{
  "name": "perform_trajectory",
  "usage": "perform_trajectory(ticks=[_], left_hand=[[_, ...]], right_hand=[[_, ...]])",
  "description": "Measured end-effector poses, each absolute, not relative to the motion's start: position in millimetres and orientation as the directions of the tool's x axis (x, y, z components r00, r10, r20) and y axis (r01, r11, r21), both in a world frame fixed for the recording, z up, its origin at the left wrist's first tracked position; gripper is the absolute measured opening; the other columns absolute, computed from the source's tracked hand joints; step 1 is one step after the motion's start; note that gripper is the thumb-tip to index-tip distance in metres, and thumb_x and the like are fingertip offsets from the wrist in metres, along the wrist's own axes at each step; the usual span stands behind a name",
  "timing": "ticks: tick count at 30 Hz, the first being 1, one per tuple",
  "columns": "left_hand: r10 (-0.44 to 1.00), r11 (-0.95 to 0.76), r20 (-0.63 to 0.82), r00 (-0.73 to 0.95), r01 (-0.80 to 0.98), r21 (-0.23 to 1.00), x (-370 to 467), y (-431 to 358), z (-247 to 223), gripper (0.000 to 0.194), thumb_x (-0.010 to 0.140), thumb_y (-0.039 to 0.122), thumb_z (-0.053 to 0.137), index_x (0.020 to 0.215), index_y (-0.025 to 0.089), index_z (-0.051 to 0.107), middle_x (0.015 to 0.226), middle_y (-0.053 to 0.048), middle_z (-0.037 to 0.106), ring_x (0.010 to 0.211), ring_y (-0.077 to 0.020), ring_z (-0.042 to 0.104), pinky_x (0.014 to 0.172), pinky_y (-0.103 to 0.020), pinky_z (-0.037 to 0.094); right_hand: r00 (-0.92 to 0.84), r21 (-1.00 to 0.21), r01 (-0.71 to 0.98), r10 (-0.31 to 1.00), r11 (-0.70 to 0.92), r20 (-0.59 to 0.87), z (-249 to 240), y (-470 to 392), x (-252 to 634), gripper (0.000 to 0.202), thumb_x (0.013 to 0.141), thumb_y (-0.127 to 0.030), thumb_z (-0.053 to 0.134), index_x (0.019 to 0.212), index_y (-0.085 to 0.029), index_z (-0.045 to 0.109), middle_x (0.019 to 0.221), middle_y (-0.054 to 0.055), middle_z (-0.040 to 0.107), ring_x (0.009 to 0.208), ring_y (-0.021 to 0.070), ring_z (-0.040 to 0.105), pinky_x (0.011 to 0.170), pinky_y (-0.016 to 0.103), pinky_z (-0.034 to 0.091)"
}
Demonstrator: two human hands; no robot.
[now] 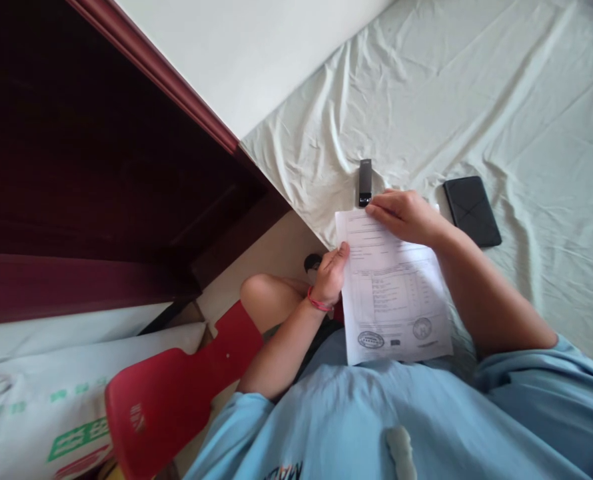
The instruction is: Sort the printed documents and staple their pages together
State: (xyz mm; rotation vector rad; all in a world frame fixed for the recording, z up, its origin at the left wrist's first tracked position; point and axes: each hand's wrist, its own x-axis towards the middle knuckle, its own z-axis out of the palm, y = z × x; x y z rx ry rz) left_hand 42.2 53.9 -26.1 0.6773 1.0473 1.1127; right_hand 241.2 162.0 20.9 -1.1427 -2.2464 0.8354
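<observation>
A printed white paper [394, 293] with two round stamps near its lower edge lies over my lap and the bed's edge. My left hand [330, 273], with a red band at the wrist, pinches the paper's left edge, thumb on top. Across the top edge rests my right hand [404, 212], its fingers closed on the paper near the upper corner. Just beyond those fingertips stands a black stapler-like object [365, 181] on the sheet. To the right of my right hand lies a black case [473, 211], apart from it.
A bed with a wrinkled pale sheet [426, 100] spreads ahead and right. Dark red wooden furniture [101, 133] stands at the left. Below it are a red plastic chair [161, 407] and white printed sacks [36, 393]. A white wall [236, 53] rises behind.
</observation>
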Motion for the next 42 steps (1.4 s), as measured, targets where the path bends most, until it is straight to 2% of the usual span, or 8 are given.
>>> perform_trajectory(ticks=[4, 9, 13, 16, 18, 23, 30, 42], left_hand=[[0.892, 0.437, -0.446, 0.074, -0.393, 0.809, 40, 65, -34, 0.057, 0.077, 0.065, 0.089, 0.093, 0.011, 0.08, 0.097, -0.015, 0.082, 0.115, -0.0357, 0.076, 0.104, -0.045, 0.058], [0.917, 0.379, -0.398, -0.018, -0.264, 0.887, 38, 88, -42, 0.025, 0.09, 0.038, 0.079, 0.083, 0.015, 0.071, 0.087, -0.005, 0.076, 0.091, -0.0213, 0.072, 0.09, -0.032, 0.054], [0.918, 0.388, -0.388, -0.081, -0.019, 0.921, 36, 108, -45, 0.029, 0.097, 0.021, 0.061, 0.069, 0.016, 0.06, 0.067, 0.001, 0.06, 0.068, -0.0137, 0.054, 0.07, -0.027, 0.041], [0.905, 0.426, -0.413, -0.105, 0.244, 0.871, 35, 123, -45, 0.03, 0.093, 0.017, 0.063, 0.064, 0.016, 0.06, 0.06, 0.002, 0.052, 0.065, -0.0132, 0.046, 0.064, -0.027, 0.032], [0.878, 0.474, -0.471, -0.088, 0.294, 0.83, 35, 132, -44, 0.026, 0.091, 0.016, 0.064, 0.064, 0.015, 0.063, 0.06, 0.002, 0.052, 0.065, -0.0136, 0.046, 0.063, -0.028, 0.03], [0.797, 0.604, -0.592, -0.117, 0.175, 0.778, 45, 148, -37, 0.014, 0.08, 0.01, 0.067, 0.067, 0.014, 0.067, 0.059, 0.002, 0.052, 0.059, -0.0125, 0.046, 0.061, -0.027, 0.029], [0.68, 0.729, -0.722, -0.129, 0.004, 0.685, 57, 160, -23, 0.022, 0.071, 0.004, 0.067, 0.062, 0.017, 0.052, 0.049, 0.006, 0.037, 0.042, -0.0068, 0.03, 0.049, -0.025, 0.014], [0.714, 0.663, -0.68, -0.165, -0.153, 0.733, 67, 159, -45, 0.028, 0.075, 0.005, 0.065, 0.056, 0.018, 0.049, 0.044, 0.007, 0.035, 0.039, -0.0061, 0.03, 0.044, -0.024, 0.011]], right_hand=[[-0.529, -0.653, 0.633, 0.848, 0.417, 0.029, 7, 172, 247, 0.036, 0.105, -0.04, 0.045, 0.075, -0.022, 0.053, 0.079, 0.005, 0.062, 0.072, 0.018, 0.055, 0.074, 0.033, 0.041], [-0.489, -0.504, 0.776, 0.866, 0.378, -0.105, -7, 182, 237, 0.035, 0.107, -0.033, 0.042, 0.079, -0.021, 0.06, 0.085, 0.01, 0.07, 0.078, 0.0217, 0.06, 0.076, 0.034, 0.04], [-0.462, -0.397, 0.845, 0.863, 0.359, -0.203, -14, 189, 232, 0.039, 0.109, -0.032, 0.04, 0.091, -0.017, 0.07, 0.096, 0.014, 0.076, 0.087, 0.0248, 0.067, 0.077, 0.034, 0.04], [-0.447, -0.31, 0.879, 0.854, 0.363, -0.266, -17, 195, 234, 0.042, 0.11, -0.032, 0.038, 0.099, -0.015, 0.075, 0.105, 0.017, 0.079, 0.094, 0.0276, 0.071, 0.079, 0.035, 0.04], [-0.438, -0.266, 0.892, 0.846, 0.366, -0.305, -17, 200, 235, 0.044, 0.111, -0.032, 0.037, 0.104, -0.014, 0.076, 0.109, 0.018, 0.079, 0.099, 0.0294, 0.072, 0.08, 0.035, 0.041], [-0.411, -0.203, 0.91, 0.847, 0.361, -0.338, -18, 214, 239, 0.049, 0.112, -0.035, 0.034, 0.108, -0.013, 0.077, 0.114, 0.021, 0.079, 0.104, 0.0325, 0.074, 0.085, 0.037, 0.044], [-0.452, -0.152, 0.892, 0.847, 0.426, -0.279, -30, 224, 247, 0.049, 0.112, -0.036, 0.035, 0.103, -0.014, 0.078, 0.105, 0.021, 0.079, 0.108, 0.0339, 0.072, 0.096, 0.044, 0.047], [-0.449, -0.191, 0.89, 0.865, 0.413, -0.222, -22, 236, 252, 0.032, 0.104, -0.032, 0.05, 0.095, -0.019, 0.078, 0.096, 0.019, 0.078, 0.108, 0.0387, 0.068, 0.091, 0.048, 0.05]])
